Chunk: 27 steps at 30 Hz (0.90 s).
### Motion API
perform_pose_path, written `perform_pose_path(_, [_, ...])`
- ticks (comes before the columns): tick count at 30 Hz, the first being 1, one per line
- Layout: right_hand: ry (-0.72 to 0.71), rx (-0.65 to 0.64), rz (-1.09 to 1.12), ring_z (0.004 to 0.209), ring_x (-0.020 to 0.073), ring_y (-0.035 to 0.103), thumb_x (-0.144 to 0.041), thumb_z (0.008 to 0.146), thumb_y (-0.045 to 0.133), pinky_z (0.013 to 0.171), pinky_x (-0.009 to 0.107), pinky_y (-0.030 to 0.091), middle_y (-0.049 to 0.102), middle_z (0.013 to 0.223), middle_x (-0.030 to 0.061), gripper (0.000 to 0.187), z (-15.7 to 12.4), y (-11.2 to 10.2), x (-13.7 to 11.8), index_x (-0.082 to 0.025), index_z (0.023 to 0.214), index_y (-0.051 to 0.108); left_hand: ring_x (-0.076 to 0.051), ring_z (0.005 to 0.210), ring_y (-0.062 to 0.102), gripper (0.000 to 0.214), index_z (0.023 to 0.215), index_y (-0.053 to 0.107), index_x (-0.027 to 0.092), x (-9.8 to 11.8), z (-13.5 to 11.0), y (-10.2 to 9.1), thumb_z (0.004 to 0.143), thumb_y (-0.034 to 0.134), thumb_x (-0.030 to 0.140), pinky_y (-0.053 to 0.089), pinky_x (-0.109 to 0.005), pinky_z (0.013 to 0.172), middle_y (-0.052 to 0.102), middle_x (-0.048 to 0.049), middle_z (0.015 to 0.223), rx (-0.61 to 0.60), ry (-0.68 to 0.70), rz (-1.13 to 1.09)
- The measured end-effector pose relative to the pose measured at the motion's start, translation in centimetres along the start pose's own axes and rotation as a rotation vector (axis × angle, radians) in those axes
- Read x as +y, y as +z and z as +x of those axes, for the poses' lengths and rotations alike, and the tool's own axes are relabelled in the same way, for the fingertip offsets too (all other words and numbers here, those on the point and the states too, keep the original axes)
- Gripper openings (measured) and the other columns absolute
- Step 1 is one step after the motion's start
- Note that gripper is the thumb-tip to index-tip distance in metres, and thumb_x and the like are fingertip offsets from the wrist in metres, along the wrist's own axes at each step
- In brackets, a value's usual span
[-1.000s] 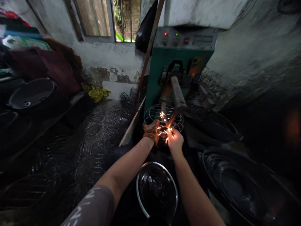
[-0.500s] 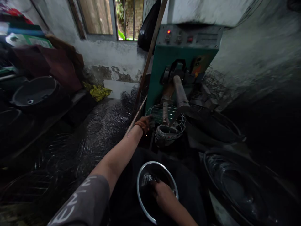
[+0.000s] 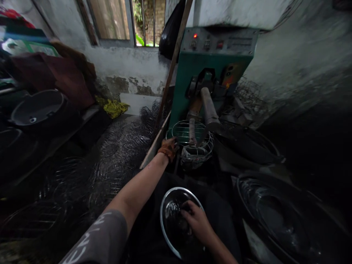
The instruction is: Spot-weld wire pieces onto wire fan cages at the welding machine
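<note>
My left hand [image 3: 168,146], in a brown glove, grips the left rim of a round wire basket [image 3: 192,141] that sits under the metal arm [image 3: 209,110] of a green welding machine [image 3: 211,69]. My bare right hand [image 3: 196,222] is down inside a shiny steel bowl [image 3: 165,220] near my lap. Its fingers are curled over small dark pieces in the bowl; what they hold is too dark to make out.
A heap of wire frames [image 3: 121,146] covers the bench to the left. A wooden stick [image 3: 173,62] leans by the machine. Dark round tubs [image 3: 275,216] stand to the right, and a black basin [image 3: 38,108] sits far left under a barred window [image 3: 129,22].
A second ago both hands were at the basket amid welding sparks. The sparks have stopped, and my right hand has dropped back into the steel bowl. My left hand stays on the basket rim.
</note>
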State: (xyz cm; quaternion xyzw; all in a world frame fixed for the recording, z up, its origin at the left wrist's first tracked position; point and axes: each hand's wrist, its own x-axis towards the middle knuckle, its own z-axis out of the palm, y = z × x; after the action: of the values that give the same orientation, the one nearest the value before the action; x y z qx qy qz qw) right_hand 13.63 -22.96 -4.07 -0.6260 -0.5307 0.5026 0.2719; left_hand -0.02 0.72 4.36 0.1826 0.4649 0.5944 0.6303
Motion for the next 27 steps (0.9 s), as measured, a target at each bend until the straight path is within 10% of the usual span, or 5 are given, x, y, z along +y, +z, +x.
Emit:
perform_pose_path(5, [-0.001, 0.016, 0.259, 0.063, 0.0233, 0.068, -0.049, 0.067, 0.075, 0.055, 0.033, 0.055, 0.075, 0.080, 0.0055, 0.042, 0.8, -1.9, -2.1, -0.019, 0.097, 0.075, -0.014, 0.065, 0.062, 0.034, 0.093, 0.061, 0.022, -1.2, -2.1, 0.0, 0.068, 0.077, 0.005, 0.053, -0.027, 0.070, 0.061, 0.0012, 0.071, 0.073, -0.078, 0.004])
perform_pose_path(11, [0.018, -0.175, 0.174, 0.074, 0.0256, 0.072, -0.040, 0.066, 0.068, 0.065, 0.034, 0.059, 0.075, 0.074, 0.0039, 0.024, 1.0, 0.7, -2.2, -0.019, 0.077, 0.073, -0.011, 0.065, 0.061, 0.046, 0.102, 0.057, 0.023, -1.5, -3.9, -0.5, 0.064, 0.076, 0.007, 0.052, -0.025, 0.068, 0.064, 0.0026, 0.080, 0.118, -0.051, -0.110])
perform_pose_path(19, [-0.161, 0.479, 0.417, 0.058, 0.0230, 0.069, -0.057, 0.064, 0.076, 0.056, 0.034, 0.057, 0.073, 0.068, 0.0068, 0.046, 6.7, -4.6, -8.1, -0.017, 0.084, 0.069, -0.014, 0.074, 0.064, 0.043, 0.097, 0.058, 0.022, -2.1, -4.7, -1.0, 0.061, 0.078, 0.012, 0.051, -0.026, 0.068, 0.067, -0.0002, 0.091, 0.128, 0.007, -0.102])
perform_pose_path(27, [-0.250, 0.765, 0.021, 0.070, 0.0267, 0.069, -0.064, 0.072, 0.057, 0.068, 0.037, 0.055, 0.075, 0.073, 0.0104, 0.044, 10.5, -3.3, -8.0, -0.021, 0.075, 0.067, -0.013, 0.065, 0.062, 0.050, 0.109, 0.058, 0.022, -2.1, -5.8, -0.4, 0.064, 0.078, 0.014, 0.049, -0.026, 0.063, 0.066, 0.0004, 0.084, 0.100, -0.002, -0.130])
